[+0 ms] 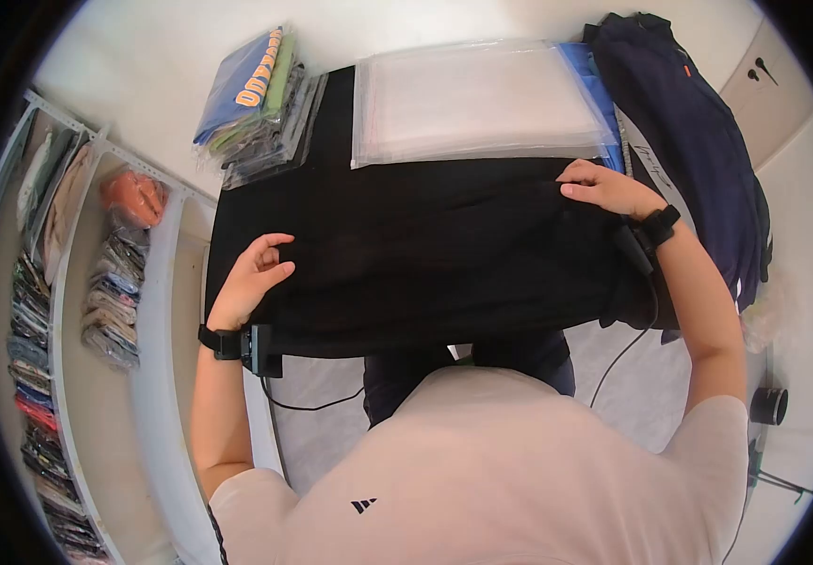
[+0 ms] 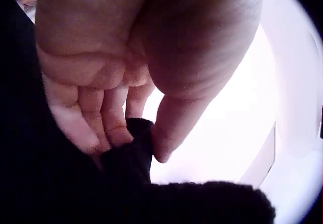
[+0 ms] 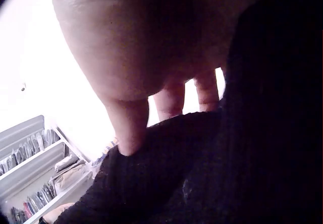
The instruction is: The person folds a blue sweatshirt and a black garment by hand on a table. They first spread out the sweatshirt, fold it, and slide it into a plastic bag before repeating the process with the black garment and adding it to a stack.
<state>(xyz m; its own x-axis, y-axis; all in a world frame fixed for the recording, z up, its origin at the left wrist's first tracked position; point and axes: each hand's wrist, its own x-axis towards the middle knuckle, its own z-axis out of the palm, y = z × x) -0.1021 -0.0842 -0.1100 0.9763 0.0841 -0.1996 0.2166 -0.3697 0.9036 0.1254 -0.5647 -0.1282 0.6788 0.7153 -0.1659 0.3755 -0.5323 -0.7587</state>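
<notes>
A black piece of fabric, apparently a garment [image 1: 435, 259], is spread wide across the dark table in front of the person. At its left end the left hand [image 1: 254, 273] pinches a fold of the cloth; in the left wrist view the thumb [image 2: 169, 128] is on one side of that fold and the curled fingers [image 2: 91, 118] on the other. Toward the far right, the right hand [image 1: 618, 193] grips the cloth's upper edge. Seen from the right wrist, its thumb [image 3: 131, 128] presses the near face while the other fingertips go out of sight behind the fabric.
Clear plastic bags [image 1: 472, 104] lie stacked behind the cloth. Bagged folded clothes [image 1: 260, 94] are piled at the back left. Dark navy garments [image 1: 689, 141] hang over the table's right side. A shelf [image 1: 67, 282] with packaged clothes stands at left. Wrist-camera cables [image 1: 312, 407] trail down.
</notes>
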